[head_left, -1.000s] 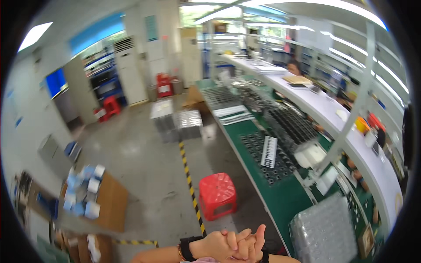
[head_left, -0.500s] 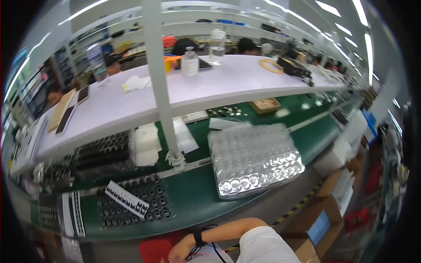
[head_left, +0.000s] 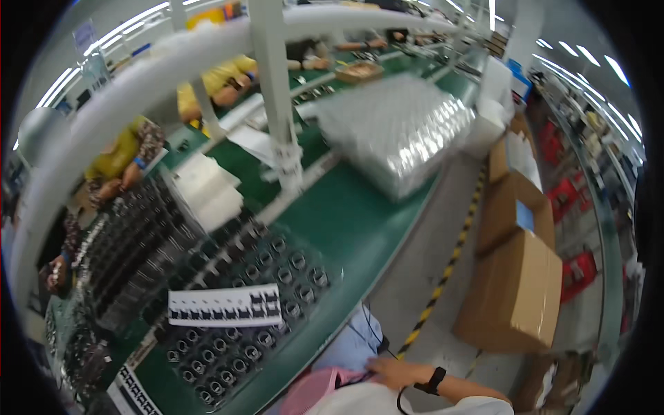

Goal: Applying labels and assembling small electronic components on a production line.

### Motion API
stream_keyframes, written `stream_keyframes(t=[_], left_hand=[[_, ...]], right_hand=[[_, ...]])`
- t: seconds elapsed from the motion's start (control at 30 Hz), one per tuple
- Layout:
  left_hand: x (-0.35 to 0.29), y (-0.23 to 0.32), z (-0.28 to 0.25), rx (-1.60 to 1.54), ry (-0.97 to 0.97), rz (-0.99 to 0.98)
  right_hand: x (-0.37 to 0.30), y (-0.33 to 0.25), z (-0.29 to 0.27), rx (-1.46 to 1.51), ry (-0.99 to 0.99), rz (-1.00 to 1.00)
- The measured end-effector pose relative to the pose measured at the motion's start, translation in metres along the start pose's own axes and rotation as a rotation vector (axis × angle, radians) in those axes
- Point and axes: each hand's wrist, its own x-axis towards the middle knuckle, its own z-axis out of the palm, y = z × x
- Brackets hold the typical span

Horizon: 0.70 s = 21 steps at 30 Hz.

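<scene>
My right hand (head_left: 391,373) hangs low over my lap, near the bench's front edge, with a black band on its wrist. A thin black cord and pale blue cloth (head_left: 356,339) lie close by, with a pink piece (head_left: 315,391) to the left. The hand's fingers are too small and blurred to read. My left hand is out of view. On the green bench (head_left: 332,221) lies a clear tray of black ring-shaped parts (head_left: 301,277). Across it rests a white strip (head_left: 225,315) with black pieces at one end and along its lower edge.
A stack of clear blister trays (head_left: 401,131) stands further back. Dark part-filled trays (head_left: 131,242) and whitish sheets (head_left: 204,190) are at the left. White posts (head_left: 273,83) rise from the bench. Co-workers' arms (head_left: 124,176) are across it. Cardboard boxes (head_left: 512,283) stand at the right.
The view has swung toward the right and down, so the strip and ring tray appear nearer and larger. My right hand shows further right in the picture, still low by my lap.
</scene>
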Motion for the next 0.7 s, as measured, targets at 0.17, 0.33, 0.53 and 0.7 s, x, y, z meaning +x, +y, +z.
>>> stream_keyframes(t=[0.17, 0.33, 0.53, 0.7], left_hand=[[0.072, -0.047, 0.016, -0.010, -0.146, 0.084], [0.008, 0.011, 0.045, -0.156, -0.055, 0.002], [-0.054, 0.112, -0.036, -0.183, 0.326, 0.750], [-0.078, 0.187, -0.047, -0.557, 0.167, 1.193]], right_hand=[[0.021, 0.032, 0.014, -0.098, 0.056, 0.203], [0.030, -0.063, -0.082, -0.230, 0.215, -0.190], [0.015, -0.200, -0.129, -0.081, 0.567, -0.495], [0.067, -0.335, -0.084, 0.986, -0.270, -1.044]])
